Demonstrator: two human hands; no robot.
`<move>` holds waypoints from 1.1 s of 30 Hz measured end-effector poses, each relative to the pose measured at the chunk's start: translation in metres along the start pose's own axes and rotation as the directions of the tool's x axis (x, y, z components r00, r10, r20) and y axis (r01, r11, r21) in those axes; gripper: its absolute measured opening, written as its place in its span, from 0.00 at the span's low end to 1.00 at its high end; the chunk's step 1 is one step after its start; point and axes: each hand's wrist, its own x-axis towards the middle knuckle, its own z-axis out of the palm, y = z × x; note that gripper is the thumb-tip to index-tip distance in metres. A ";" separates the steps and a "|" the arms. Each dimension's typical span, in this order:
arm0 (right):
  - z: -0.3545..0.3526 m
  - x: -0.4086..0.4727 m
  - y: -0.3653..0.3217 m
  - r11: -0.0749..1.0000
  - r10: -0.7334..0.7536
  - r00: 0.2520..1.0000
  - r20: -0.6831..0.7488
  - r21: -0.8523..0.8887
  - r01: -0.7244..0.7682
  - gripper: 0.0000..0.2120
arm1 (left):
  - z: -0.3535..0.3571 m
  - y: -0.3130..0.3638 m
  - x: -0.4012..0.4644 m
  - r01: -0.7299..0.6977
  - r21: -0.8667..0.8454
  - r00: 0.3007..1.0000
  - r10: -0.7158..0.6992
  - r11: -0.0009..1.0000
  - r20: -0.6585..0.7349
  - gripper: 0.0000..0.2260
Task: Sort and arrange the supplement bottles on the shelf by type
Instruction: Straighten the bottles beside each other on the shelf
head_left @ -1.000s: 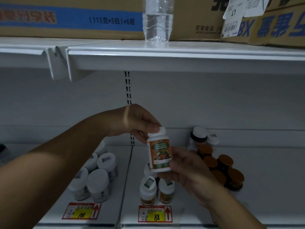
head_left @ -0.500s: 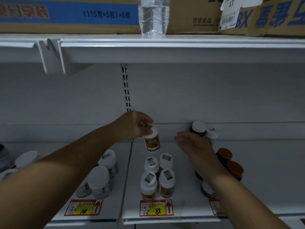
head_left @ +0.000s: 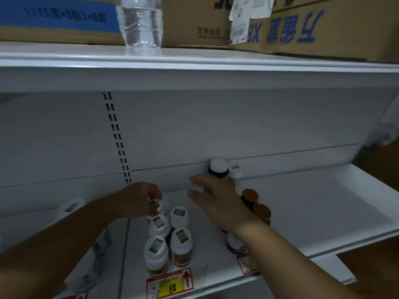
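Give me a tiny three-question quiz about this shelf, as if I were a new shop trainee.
1. True or false: the left hand is at a white-capped bottle behind the group above the 88 tag.
2. What stands on the upper shelf? A) clear water bottle B) jar C) kettle
3. What colour are the caps of the bottles beside the right hand?

Key: 1 true; 2 A; 3 orange-brown.
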 end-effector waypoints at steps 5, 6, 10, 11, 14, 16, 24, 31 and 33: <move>-0.056 0.046 -0.005 0.992 -0.045 0.973 -0.226 -0.127 0.017 0.15 | 0.000 -0.009 0.007 0.009 -0.137 0.999 -0.005 0.991 0.031 0.12; -0.065 0.058 -0.001 0.977 -0.024 0.978 -0.209 -0.211 -0.021 0.17 | 0.000 -0.008 0.008 0.022 -0.193 1.000 -0.021 0.981 0.005 0.13; -0.077 0.095 0.026 0.845 0.125 0.991 0.048 -0.529 -0.081 0.25 | 0.003 0.008 0.002 0.013 -0.290 0.989 -0.056 0.957 -0.140 0.14; -0.075 0.101 0.033 0.812 0.133 0.987 0.093 -0.581 -0.055 0.25 | 0.004 0.012 0.000 -0.006 -0.278 0.983 -0.044 0.961 -0.176 0.14; -0.070 0.113 0.047 0.762 0.029 0.996 0.087 -0.646 0.034 0.20 | 0.006 0.026 -0.007 -0.022 -0.239 0.966 -0.040 0.971 -0.255 0.16; -0.070 0.117 0.051 0.761 -0.023 0.995 0.096 -0.644 0.079 0.19 | 0.004 0.038 -0.014 -0.020 -0.236 0.948 -0.056 0.972 -0.314 0.16; -0.100 0.089 -0.014 0.976 -0.206 0.973 -0.103 0.051 0.212 0.05 | -0.002 0.101 -0.056 -0.122 -0.532 0.853 -0.185 0.838 -0.487 0.24; -0.040 0.036 -0.046 0.894 -0.106 0.963 0.247 0.448 -0.016 0.07 | 0.043 0.114 -0.104 0.023 -0.614 0.745 -0.423 0.789 -0.516 0.31; -0.023 0.027 -0.052 0.897 -0.103 0.951 0.293 0.441 -0.039 0.07 | 0.050 0.108 -0.123 0.020 -0.631 0.706 -0.458 0.776 -0.540 0.29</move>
